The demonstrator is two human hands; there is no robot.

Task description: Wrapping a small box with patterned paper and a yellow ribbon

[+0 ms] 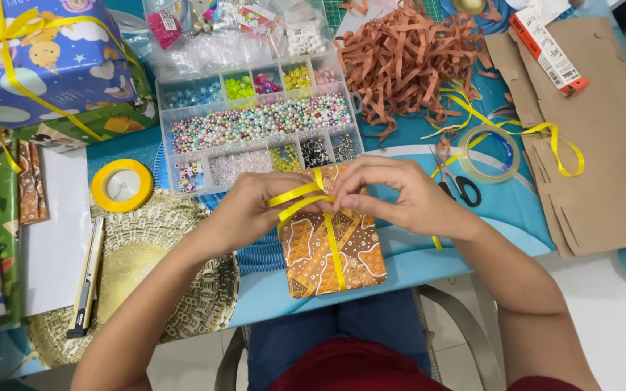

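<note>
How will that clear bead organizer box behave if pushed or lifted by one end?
The bead organizer box looks like thin clear plastic, so probably rigid but light, apart from its bead load. Its flat base on the blue table cover suggests it slides rather than tips. Whether a lid covers it is unclear; if open, tilting would likely spill the loose round beads between compartments.

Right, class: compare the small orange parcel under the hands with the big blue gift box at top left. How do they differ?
The orange parcel is small and flat; the blue box is far bigger and bulkier. The parcel has a brown-orange batik-like pattern; the box shows clouds and cartoon figures. The parcel lies in front of the person, with the left hand and right hand pinching ribbon on it; the box sits untouched. Both are wrapped and crossed by yellow ribbon.
</note>
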